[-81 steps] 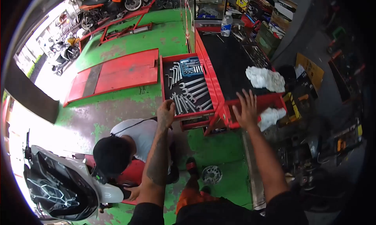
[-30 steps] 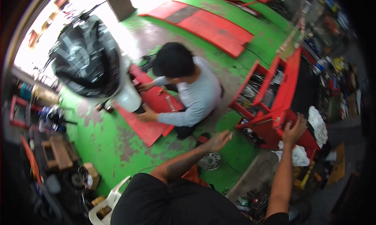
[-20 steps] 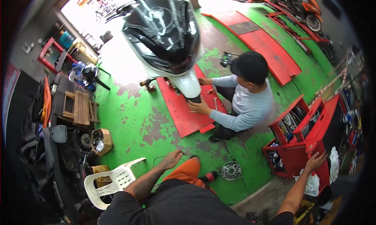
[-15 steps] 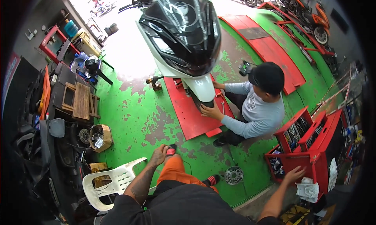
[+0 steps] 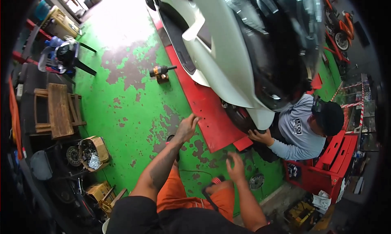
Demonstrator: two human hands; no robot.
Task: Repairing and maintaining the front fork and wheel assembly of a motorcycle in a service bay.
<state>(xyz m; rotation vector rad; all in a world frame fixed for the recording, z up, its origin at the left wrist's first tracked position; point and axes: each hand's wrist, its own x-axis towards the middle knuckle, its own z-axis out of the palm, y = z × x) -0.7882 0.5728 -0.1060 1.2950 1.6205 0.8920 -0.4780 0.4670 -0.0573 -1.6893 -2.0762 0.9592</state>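
Left hand [image 5: 187, 129] curled in, contents hidden; right hand [image 5: 236, 169] loosely spread. Best step wide of the red platform [image 5: 216, 132] just beyond them.

Green paint covers the floor [image 5: 104, 116], worn away in grey-brown patches [image 5: 136, 77]. Strong white light [image 5: 122, 14] washes over its far end, at the upper left. Along the left side are a dark-legged stool [image 5: 84, 66], a small wooden bench [image 5: 60, 110] and an open cardboard box [image 5: 104, 146]. At right, a red cabinet [image 5: 330, 185] stands near red-and-white striped tape [image 5: 362, 106], below a dim grey wall [image 5: 364, 51].
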